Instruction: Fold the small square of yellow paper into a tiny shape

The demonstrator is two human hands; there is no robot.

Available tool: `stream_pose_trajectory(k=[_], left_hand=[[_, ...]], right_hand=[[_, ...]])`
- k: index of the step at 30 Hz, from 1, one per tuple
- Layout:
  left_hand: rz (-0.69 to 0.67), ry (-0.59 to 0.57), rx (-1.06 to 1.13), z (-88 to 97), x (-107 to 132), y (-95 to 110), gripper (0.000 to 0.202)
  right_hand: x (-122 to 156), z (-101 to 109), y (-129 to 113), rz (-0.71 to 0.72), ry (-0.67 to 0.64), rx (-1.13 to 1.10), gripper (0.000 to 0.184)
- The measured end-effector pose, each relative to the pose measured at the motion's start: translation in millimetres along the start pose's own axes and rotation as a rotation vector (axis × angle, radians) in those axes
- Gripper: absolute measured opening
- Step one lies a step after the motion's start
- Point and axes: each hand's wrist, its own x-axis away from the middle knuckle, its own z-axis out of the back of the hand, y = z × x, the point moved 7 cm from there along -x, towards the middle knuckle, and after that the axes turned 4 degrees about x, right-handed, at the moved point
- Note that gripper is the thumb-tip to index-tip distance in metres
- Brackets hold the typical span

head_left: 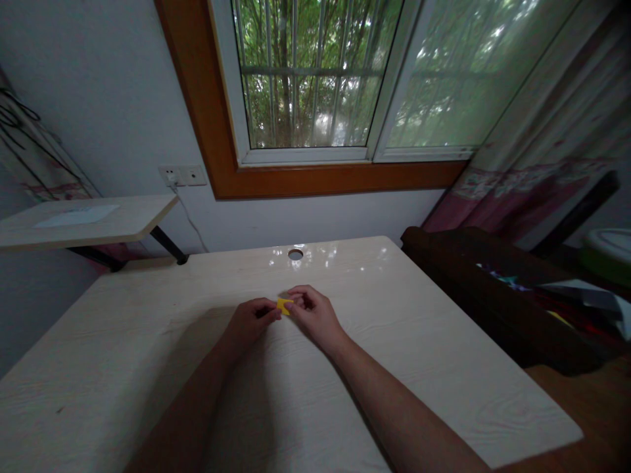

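A small flat yellow piece, perhaps folded paper (284, 305), is held between my two hands just above the middle of the desk. My left hand (251, 322) pinches its left edge between thumb and fingers. On the other side, my right hand (314, 315) grips the right part, thumb in front and fingers curled behind. Fingers cover part of the piece, so its whole shape is hidden. Both forearms reach in from the lower edge over the pale wooden desk (419, 368).
A round cable hole (295, 254) lies near the desk's back edge. At the left stands a raised shelf (123, 220) with a sheet of paper (76, 215) on it. A wall socket (182, 175) and a barred window are behind. Dark furniture (473, 263) stands right of the desk.
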Motion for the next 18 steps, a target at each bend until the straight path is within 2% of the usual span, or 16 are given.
stream_pose_trajectory(k=[3,7,11,18], left_hand=[[-0.031,-0.038,-0.053,-4.2,0.4,1.3,0.020],[-0.043,-0.022,-0.051,-4.1,0.8,2.8,0.021],[-0.017,0.041,0.002,1.0,0.9,3.2,0.024],[-0.011,0.162,0.051,13.5,-0.4,2.5,0.024]], right_hand=[[-0.2,-0.6,1.7,0.011,-0.014,0.039,0.021],[-1.2,1.2,1.7,0.021,-0.002,0.070,0.019],[-1.5,4.1,1.1,0.014,0.031,0.058,0.023],[-1.8,2.7,4.6,0.022,0.013,0.032,0.025]])
